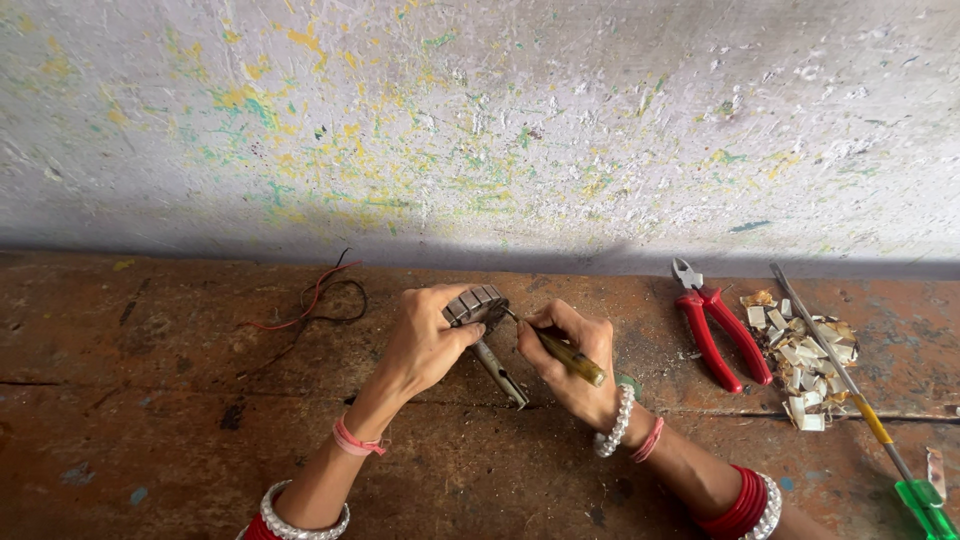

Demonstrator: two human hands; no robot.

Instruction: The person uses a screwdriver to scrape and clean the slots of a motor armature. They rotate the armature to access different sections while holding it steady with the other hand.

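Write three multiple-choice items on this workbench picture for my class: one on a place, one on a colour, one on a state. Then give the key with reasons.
1. Where do the pliers lie?
A. Right of both hands, beside the pile of pale chips
B. Left of the wires
C. Under the left hand

2. What colour are the plier handles?
A. Blue
B. Red
C. Black

3. What is the right hand doing?
A. Resting flat and empty
B. Holding a thin tool against the slotted metal part
C. Gripping the pliers

Key: 1 A, they lie on the bench right of the hands; 2 B, both handles are red; 3 B, the tool tip meets the part that the left hand holds.
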